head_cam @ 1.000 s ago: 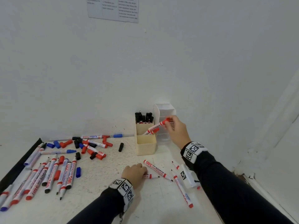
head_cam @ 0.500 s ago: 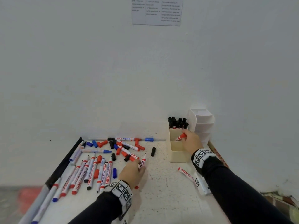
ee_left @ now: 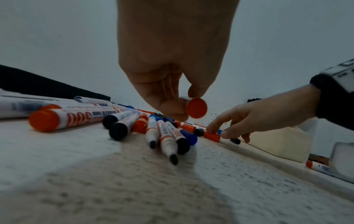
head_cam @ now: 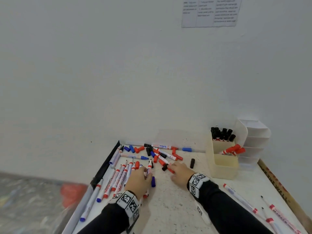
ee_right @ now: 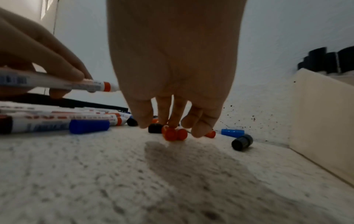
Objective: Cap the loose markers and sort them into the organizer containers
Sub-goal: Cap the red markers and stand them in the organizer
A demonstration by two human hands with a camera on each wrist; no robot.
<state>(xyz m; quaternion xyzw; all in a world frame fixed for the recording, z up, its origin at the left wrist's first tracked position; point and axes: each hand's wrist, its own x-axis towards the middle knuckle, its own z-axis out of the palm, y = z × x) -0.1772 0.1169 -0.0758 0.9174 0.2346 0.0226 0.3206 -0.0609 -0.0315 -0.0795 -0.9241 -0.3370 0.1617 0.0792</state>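
My left hand (head_cam: 146, 173) pinches an uncapped red marker (head_cam: 149, 167) just above the row of loose markers (head_cam: 118, 179). The left wrist view shows that marker's round red end (ee_left: 197, 107) between thumb and fingers. My right hand (head_cam: 174, 169) reaches down into the scattered caps and pinches a red cap (head_cam: 170, 170) lying on the table; the same cap (ee_left: 211, 135) sits under its fingertips (ee_right: 199, 128). The cream organizer (head_cam: 222, 171) at the right holds black markers (head_cam: 222, 134) in the back cell and red markers (head_cam: 233, 150) in the middle cell.
A white drawer unit (head_cam: 253, 141) stands behind the organizer against the wall. Loose red, blue and black caps (head_cam: 152, 152) lie near the wall, one black cap (head_cam: 192, 163) apart. Several uncapped markers (head_cam: 273, 215) lie at the front right. A black strip (head_cam: 108, 162) edges the table's left side.
My right hand left a red marker in the organizer's middle cell and came down left onto the caps. My left hand carried a red marker forward to the loose pile.
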